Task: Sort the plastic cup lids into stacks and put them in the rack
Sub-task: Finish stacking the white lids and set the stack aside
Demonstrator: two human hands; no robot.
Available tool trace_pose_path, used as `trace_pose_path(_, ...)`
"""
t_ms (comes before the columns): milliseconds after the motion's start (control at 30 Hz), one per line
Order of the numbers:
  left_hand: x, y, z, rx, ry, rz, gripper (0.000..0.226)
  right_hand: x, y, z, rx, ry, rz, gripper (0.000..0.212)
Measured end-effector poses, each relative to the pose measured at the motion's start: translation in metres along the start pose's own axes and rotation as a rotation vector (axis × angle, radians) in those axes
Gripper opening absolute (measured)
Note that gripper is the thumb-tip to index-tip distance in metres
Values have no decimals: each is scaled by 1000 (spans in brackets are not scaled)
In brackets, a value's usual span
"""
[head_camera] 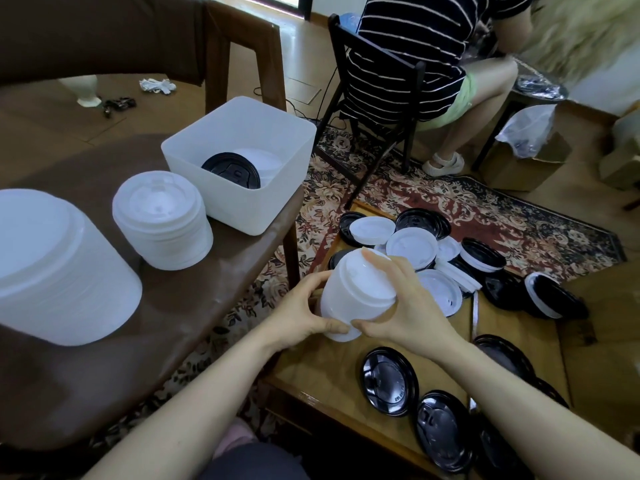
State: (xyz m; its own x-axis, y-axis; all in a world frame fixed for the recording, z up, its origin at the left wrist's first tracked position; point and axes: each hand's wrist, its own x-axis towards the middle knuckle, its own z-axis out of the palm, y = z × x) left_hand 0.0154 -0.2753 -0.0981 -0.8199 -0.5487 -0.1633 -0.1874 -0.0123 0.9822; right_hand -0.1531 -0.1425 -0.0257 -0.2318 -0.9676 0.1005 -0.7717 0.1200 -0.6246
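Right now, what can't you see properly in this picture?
Head view, the only one:
- Stack of white lids: its sides sit under the left hand and right hand.
- White bin: its wall hides most of the inside.
- Big white stack: cut off at the left edge.
- Pile of lids: lower ones are covered.

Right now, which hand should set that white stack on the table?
Probably left. The left hand grips the white stack on the side nearest the brown table; the right hand would have to cross over.

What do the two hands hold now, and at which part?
Both hold one stack of white lids: the left hand grips its lower side, the right hand its top and right side.
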Motion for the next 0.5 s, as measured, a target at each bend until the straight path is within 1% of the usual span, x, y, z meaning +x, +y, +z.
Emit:
trace_pose_path(133, -1, 2, 2, 6, 3, 14, 97, -10, -13, 13, -41, 101, 130, 97)
trace_pose_path(333, -2, 2, 3, 0, -1, 24, 93, -14, -27, 23, -62, 181, 192, 101)
trace_pose_path(400, -3, 4, 2, -6, -3, 21, 88, -15, -24, 22, -6, 185, 177, 100)
trace_pose_path(500, -2, 6, 1, -15, -12, 13, 83, -17, -16, 14, 168, 220, 200, 98)
